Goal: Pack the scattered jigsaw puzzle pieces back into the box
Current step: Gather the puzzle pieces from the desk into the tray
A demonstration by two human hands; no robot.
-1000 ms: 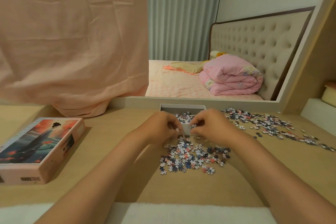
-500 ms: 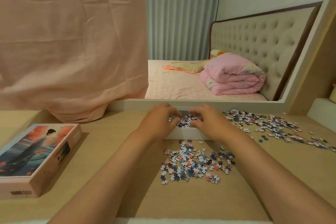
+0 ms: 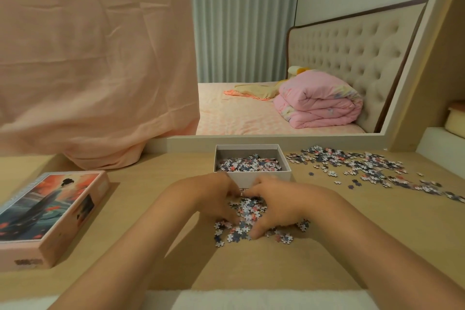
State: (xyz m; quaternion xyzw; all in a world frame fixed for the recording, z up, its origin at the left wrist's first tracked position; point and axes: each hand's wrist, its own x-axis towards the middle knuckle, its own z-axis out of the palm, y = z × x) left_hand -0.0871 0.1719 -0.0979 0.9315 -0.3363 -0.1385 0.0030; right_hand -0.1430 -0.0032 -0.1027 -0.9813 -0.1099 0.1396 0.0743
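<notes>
Progress check: I'd guess well under half done. Box [image 3: 276, 175] sits open at the back of the desk [image 3: 151, 209], just past the hands, with a decent layer of pieces [image 3: 249, 165] already covering its bottom.

Right in front of it a small pile [image 3: 247, 211] lies on the desk, and both hands are cupped round it. Left hand [image 3: 211, 199] is on one side and right hand [image 3: 279, 205] on the other. Fingers are curled in against the pieces and nearly meet by the box's front wall. The pile looks like it's resting on the desk, not lifted yet.

Bigger job is the loose scatter [image 3: 364, 166] to the right of the box, a long trail running toward the desk's right end with nothing touching it. So it's this scoop, then probably several more from that side.

Lid [image 3: 50, 211] with the picture on it lies well off to the left, so closing up comes last.
</notes>
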